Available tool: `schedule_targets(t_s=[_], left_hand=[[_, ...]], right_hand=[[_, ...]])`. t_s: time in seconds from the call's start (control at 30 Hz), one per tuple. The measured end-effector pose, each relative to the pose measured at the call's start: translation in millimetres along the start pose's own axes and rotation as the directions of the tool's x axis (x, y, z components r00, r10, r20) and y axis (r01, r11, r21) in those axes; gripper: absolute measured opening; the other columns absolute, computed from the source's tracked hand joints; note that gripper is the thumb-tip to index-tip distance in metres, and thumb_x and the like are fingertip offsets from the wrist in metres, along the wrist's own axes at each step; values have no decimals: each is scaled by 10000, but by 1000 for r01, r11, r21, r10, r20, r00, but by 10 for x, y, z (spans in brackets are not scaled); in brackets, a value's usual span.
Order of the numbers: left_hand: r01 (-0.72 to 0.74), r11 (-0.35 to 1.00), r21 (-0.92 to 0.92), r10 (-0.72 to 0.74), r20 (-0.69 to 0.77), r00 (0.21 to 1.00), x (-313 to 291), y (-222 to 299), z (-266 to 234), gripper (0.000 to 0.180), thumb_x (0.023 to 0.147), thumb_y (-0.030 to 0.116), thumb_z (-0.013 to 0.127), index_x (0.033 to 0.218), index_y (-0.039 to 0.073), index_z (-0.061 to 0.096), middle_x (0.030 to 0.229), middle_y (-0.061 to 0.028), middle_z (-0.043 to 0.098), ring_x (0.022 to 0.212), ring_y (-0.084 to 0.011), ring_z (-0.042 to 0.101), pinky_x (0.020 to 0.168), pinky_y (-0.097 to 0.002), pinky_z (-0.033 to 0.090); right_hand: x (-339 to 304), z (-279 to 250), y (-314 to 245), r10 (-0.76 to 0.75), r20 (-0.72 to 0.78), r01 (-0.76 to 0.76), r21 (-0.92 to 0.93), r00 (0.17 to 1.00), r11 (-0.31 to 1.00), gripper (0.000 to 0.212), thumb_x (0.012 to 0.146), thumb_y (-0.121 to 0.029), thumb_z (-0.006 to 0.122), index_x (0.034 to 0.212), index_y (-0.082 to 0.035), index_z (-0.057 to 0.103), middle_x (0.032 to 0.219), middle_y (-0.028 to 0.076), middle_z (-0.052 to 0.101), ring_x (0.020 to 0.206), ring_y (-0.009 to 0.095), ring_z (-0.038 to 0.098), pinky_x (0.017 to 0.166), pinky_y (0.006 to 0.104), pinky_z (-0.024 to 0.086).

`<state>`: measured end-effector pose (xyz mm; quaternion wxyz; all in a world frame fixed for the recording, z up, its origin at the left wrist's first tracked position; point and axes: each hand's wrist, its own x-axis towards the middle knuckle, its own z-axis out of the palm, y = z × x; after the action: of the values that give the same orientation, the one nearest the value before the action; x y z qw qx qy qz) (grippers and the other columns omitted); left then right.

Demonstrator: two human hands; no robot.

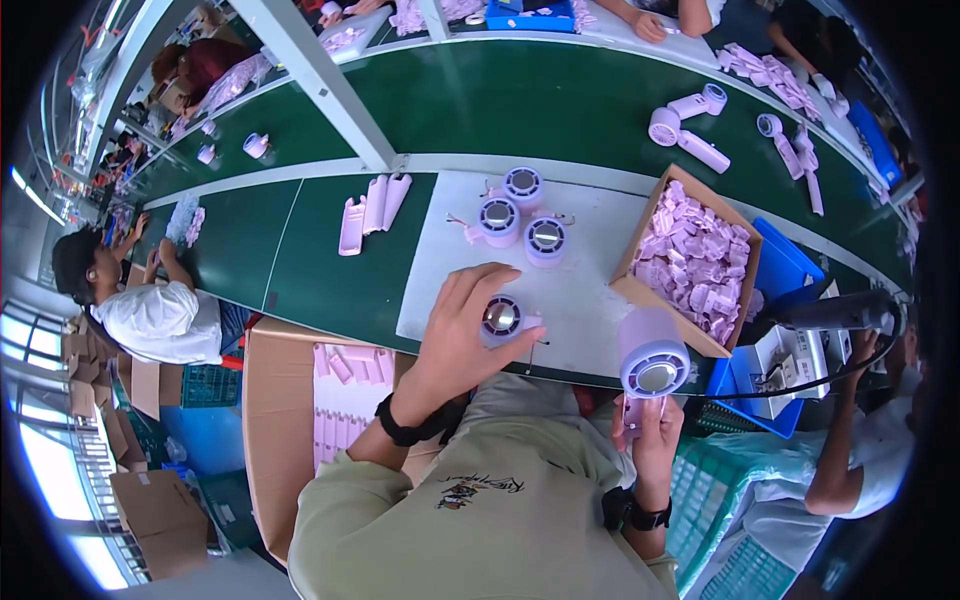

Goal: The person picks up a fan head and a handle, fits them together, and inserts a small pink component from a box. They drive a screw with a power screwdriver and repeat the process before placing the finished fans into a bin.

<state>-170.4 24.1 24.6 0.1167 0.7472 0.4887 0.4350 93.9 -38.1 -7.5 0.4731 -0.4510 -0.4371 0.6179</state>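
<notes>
My left hand (455, 325) curves its thumb and fingers around a small lilac fan head (502, 314) with a shiny round centre, over the near part of the grey mat. Thin wires show by its thumb. In my right hand (655, 430), at the table's near edge, is a lilac handheld fan (654, 358), gripped low by the handle with its round grille tipped up. Beyond the left hand, three more fan heads stand together on the mat, one being the nearest fan head (546, 240); loose wires stick out from them.
A cardboard box (628, 290) of pink plastic parts stands right of the mat, beside blue bins (790, 265). Pink handle shells (375, 212) lie on the green table at left. An open carton (275, 400) sits below. Fans rest on the belt (520, 105); other people work nearby.
</notes>
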Motion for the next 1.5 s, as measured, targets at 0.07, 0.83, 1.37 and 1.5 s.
schedule_targets(t_s=[0.07, 0.83, 1.37, 1.5], left_hand=[[106, 957, 271, -159, 180, 971, -176, -88, 2, 486, 732, 125, 786, 1171, 44, 594, 1037, -102, 642, 815, -277, 624, 783, -349, 511], [236, 782, 577, -352, 96, 931, 3414, -2666, 1011, 538, 689, 397, 752, 1037, 12, 609, 1013, -244, 671, 985, -383, 650, 884, -457, 515], [-12, 944, 329, -135, 420, 897, 3105, -2173, 920, 368, 848, 284, 657, 1063, -15, 659, 975, -205, 695, 916, -330, 690, 815, -389, 540], [92, 974, -205, 54, 610, 791, 2432, -576, 576, 195, 942, 135, 576, 1037, -14, 658, 955, -103, 712, 866, -146, 670, 731, -281, 526]], right_hand=[[-40, 4, 32, 36, 0, -36, 26, 999, 999, 356, 1038, -274, 413, 951, 28, 582, 646, 71, 589, 447, 87, 496, 411, 211, 367], [-416, -281, 22, 23, -301, -67, -137, 953, 988, 327, 1008, -274, 487, 910, 0, 637, 643, 32, 631, 498, 74, 562, 458, 228, 448], [-281, -294, -155, 57, -223, -96, -170, 973, 981, 316, 1015, -250, 467, 913, -2, 634, 662, 34, 625, 510, 76, 555, 467, 226, 445], [-306, -268, -36, 77, -168, -91, -80, 983, 993, 311, 1017, -239, 455, 936, 6, 629, 678, 38, 619, 509, 79, 545, 464, 220, 430]])
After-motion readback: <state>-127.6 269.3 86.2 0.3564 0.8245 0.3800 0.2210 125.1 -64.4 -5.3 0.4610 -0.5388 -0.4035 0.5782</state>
